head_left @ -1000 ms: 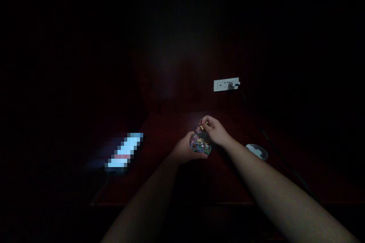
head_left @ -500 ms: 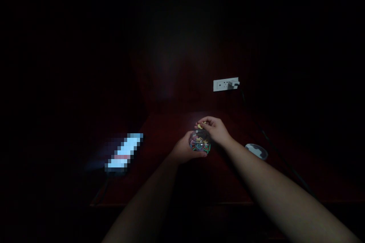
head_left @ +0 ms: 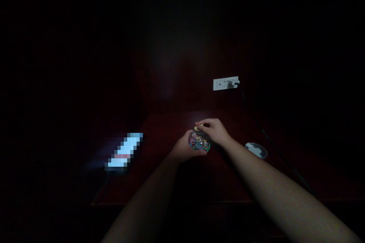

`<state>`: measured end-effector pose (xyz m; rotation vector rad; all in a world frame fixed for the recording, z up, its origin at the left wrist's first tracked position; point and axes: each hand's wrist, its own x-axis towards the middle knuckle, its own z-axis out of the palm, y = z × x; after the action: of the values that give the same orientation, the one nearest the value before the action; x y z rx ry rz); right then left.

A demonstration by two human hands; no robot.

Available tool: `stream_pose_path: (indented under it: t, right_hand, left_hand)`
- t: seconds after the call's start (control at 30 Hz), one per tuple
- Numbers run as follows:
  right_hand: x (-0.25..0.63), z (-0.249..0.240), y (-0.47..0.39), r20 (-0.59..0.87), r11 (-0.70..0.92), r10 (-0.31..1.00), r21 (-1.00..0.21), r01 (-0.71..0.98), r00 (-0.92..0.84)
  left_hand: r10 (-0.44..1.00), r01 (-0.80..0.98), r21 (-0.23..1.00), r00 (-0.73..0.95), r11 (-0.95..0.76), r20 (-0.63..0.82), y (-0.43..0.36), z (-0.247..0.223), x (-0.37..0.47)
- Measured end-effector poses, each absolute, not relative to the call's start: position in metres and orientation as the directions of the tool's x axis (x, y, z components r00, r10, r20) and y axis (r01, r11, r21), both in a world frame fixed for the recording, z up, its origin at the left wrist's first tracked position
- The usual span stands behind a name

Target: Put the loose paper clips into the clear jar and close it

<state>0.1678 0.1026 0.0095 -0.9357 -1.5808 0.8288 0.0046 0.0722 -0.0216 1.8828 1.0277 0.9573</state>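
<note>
A small clear jar (head_left: 200,145) filled with colourful bands, perhaps hair ties, is held by my left hand (head_left: 181,149), whose fingers wrap its left side with the thumb along the near side. Over the jar's mouth, my right hand (head_left: 216,130) pinches a small yellow piece (head_left: 197,128) between thumb and fingers. It looks like one of the bands, but its exact shape is too small to make out. The far side of the jar is hidden behind my hands.
On the dark red table (head_left: 159,182) lies a round, pale lid (head_left: 256,150) at the right. A lit, pixelated phone-like screen (head_left: 124,152) is at the left. A white wall socket (head_left: 225,83) holds a plug, and its cable runs down the right side.
My right hand has brought the yellow piece slightly left and down, closer over the jar's mouth. My left hand and the jar have hardly moved.
</note>
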Motion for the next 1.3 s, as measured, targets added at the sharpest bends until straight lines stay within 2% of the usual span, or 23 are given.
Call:
stream_pose_path:
  t: [0.4, 0.63, 0.83, 0.97, 1.3]
  right_hand:
    - [0.174, 0.005, 0.111, 0.366, 0.377, 0.926, -0.912, 0.164, -0.095]
    - [0.177, 0.007, 0.11, 0.423, 0.444, 0.894, -0.881, 0.163, -0.148]
    - [0.179, 0.009, 0.108, 0.326, 0.347, 0.927, -0.933, 0.098, -0.185]
    - [0.18, 0.011, 0.107, 0.317, 0.34, 0.925, -0.937, 0.082, -0.208]
    - [0.188, 0.012, 0.111, 0.31, 0.335, 0.937, -0.929, 0.159, -0.162]
  left_hand:
    - [0.889, 0.294, 0.887, 0.399, -0.358, 0.226, 0.07, -0.019, 0.005]
    - [0.888, 0.274, 0.894, 0.399, -0.355, 0.231, 0.071, -0.02, 0.005]
    - [0.884, 0.267, 0.893, 0.402, -0.362, 0.238, 0.072, -0.021, 0.005]
    - [0.883, 0.251, 0.898, 0.403, -0.361, 0.242, 0.071, -0.021, 0.005]
    - [0.889, 0.215, 0.916, 0.392, -0.338, 0.236, 0.066, -0.016, 0.008]
